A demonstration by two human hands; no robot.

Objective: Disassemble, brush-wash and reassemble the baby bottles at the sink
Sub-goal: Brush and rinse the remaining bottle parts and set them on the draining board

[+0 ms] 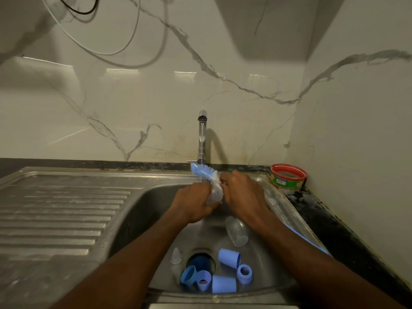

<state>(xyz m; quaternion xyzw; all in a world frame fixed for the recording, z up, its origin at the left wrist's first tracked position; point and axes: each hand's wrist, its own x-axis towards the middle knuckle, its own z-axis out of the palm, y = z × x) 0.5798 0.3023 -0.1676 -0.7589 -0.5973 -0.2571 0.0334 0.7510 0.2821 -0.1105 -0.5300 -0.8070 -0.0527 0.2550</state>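
The sink (142, 210) sits in the worktop (347, 226), with the draining board (58, 210) to its left and the tap (201, 139) rising behind it against the wall. Over the basin, the left hand (191, 204) and right hand (243, 192) meet just in front of the tap, with the brush (204, 171) and a small bag-like piece (215, 195) between them. Below the hands a bottle (237, 231) lies in the basin. Nearer the person, around the drain (200, 260), lie a teat (176, 256) on the left, caps (229, 258) and rings (244, 273). A round tub (288, 176) stands in the worktop's far right corner.
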